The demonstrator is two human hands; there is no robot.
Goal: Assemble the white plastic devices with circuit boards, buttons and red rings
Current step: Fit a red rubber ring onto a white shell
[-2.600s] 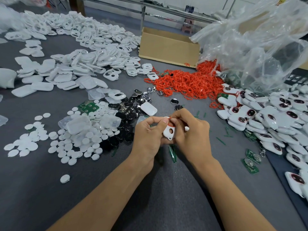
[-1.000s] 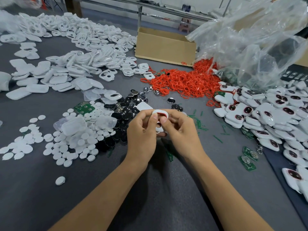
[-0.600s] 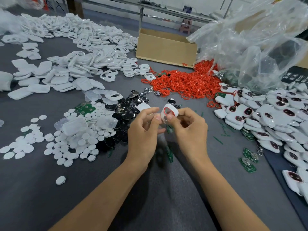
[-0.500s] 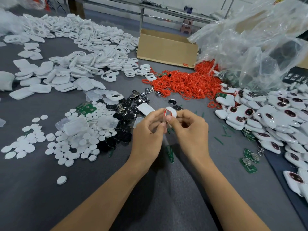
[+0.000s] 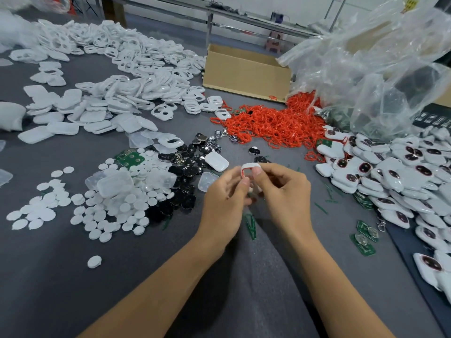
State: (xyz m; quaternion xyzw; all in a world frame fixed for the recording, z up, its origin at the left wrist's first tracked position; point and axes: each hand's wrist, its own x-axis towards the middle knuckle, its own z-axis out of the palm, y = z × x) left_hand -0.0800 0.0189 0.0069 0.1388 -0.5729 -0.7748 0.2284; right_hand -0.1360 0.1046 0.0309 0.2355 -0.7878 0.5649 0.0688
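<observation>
As we look down through the head view, we find both hands raised just above the grey table, meeting near its middle. Between them is one white shell, tipped on edge so that its opening faces us, and a red ring lines that opening. The left hand pinches the shell's lower left edge between thumb and forefinger. The right hand pinches the right edge, with its thumb on the rim and the other fingers curled behind. Both grips are thus clamped on the same piece, which is clear of the table.

Left of the hands we see a spread of white discs, with dark shiny caps just beside them and a green circuit board at their far edge. Further back lie heaps of empty white casings. Beyond the hands sits a mound of loose red rings, touching a cardboard box and a crumpled clear plastic bag. To the right is a pile of assembled devices, and near it more circuit boards lie flat. Thin green slivers lie under the wrists.
</observation>
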